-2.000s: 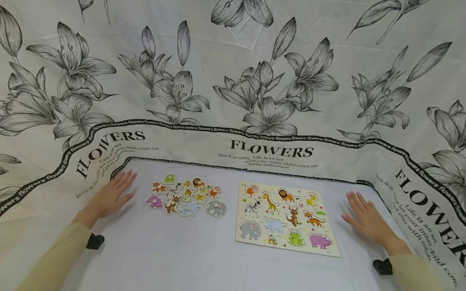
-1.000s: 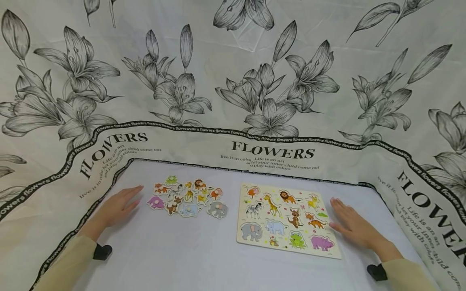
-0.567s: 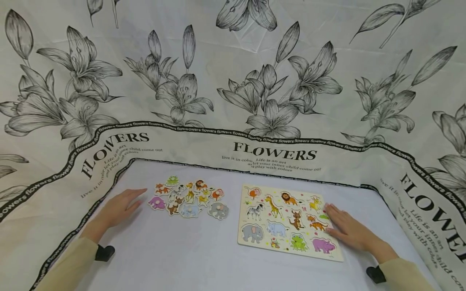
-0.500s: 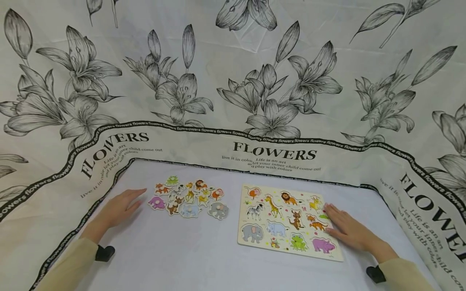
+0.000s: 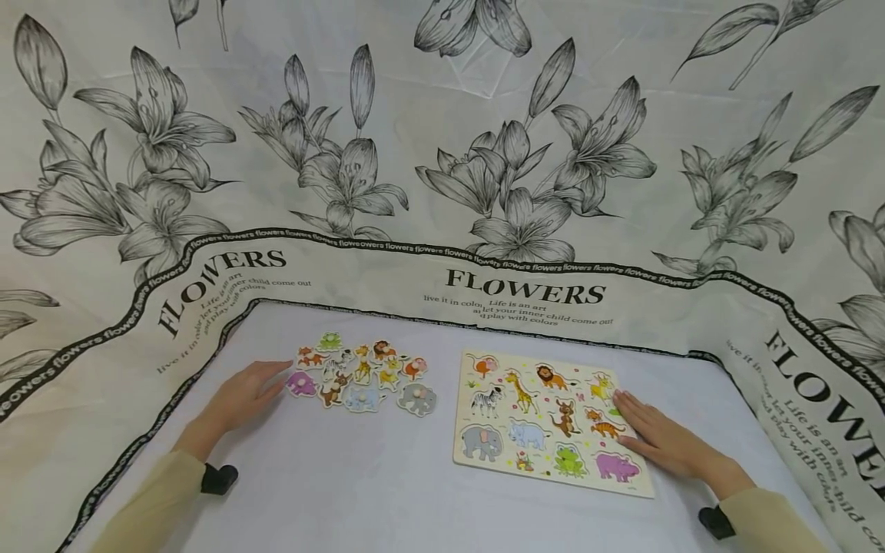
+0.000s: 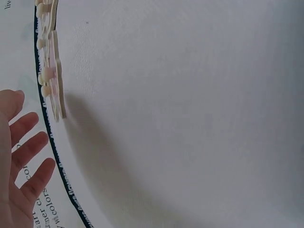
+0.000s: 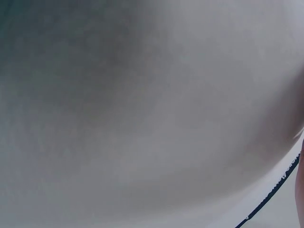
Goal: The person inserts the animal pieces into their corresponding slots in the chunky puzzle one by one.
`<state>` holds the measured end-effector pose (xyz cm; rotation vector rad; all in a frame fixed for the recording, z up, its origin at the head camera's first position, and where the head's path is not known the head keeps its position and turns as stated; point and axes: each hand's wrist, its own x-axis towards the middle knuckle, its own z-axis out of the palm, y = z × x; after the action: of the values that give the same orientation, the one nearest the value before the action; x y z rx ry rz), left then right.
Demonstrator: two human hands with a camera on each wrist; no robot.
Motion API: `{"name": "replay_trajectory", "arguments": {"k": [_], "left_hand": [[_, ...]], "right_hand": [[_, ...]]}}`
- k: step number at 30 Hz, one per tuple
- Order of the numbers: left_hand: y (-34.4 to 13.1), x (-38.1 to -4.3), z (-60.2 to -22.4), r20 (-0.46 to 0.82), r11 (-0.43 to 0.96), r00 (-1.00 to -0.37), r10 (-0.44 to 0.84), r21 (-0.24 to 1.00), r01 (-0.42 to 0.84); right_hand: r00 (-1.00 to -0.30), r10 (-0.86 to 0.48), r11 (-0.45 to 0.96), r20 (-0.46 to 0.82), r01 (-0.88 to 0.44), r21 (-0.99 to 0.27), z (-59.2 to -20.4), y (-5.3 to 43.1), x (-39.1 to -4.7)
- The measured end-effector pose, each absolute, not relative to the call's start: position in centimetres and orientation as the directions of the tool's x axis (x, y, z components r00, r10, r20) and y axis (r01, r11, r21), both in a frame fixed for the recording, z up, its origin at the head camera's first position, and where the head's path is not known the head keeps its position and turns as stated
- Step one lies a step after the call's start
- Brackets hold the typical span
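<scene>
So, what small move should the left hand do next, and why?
Probably pinch the purple hippo piece: the left hand holds nothing and is just beside it, and the animal puzzle board shows a matching purple hippo picture.

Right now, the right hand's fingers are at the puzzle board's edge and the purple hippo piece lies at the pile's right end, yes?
Not quite: the head view shows the purple hippo piece at the left end of the pile; the rest is right.
</scene>
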<state>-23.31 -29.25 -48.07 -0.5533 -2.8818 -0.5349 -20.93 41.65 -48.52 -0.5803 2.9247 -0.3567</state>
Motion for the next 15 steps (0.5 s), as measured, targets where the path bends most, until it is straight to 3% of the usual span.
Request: {"name": "replay_trajectory", "arguments": {"k": [15], "left_hand": [[-27.6, -24.5, -48.8, 0.264, 0.869, -0.911, 0.316, 0.306, 0.390]], "right_hand": [[-0.895, -0.435, 0.880, -0.103, -0.398, -0.259, -48.1, 41.7, -21.1]]}}
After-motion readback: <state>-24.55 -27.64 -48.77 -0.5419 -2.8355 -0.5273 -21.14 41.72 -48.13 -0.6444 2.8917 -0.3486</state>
